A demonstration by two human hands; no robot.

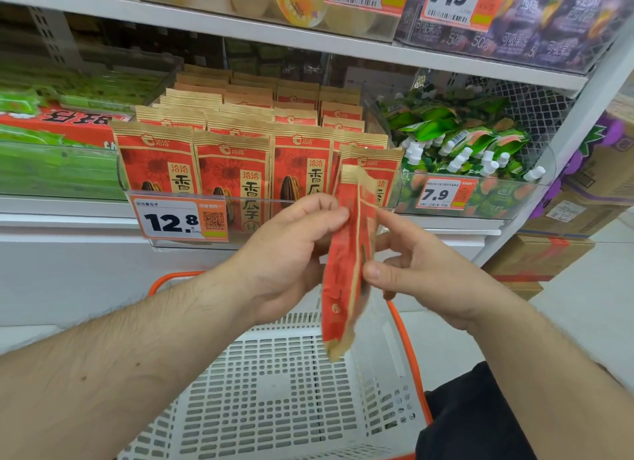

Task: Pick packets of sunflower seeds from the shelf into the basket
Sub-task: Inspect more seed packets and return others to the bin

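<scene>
Over the basket [284, 387], one packet [346, 264] is held edge-on, pinched by the left hand [291, 254] near the top and by the right hand [422, 274] at mid-edge. Likely steadied for a drop straight in; basket seen empty, shelf [446, 224] stock behind.

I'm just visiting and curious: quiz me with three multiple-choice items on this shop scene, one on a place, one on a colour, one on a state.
1. Where is the held packet?
A. above the basket
B. on the floor
C. on the top shelf

2. What colour is the basket floor?
A. blue
B. white
C. black

3. What is in the basket?
A. several packets
B. a bottle
C. nothing visible

Answers:
1 A: the left hand and right hand hold it over the basket.
2 B: its slotted floor is white, with an orange rim.
3 C: only bare plastic shows.
</scene>
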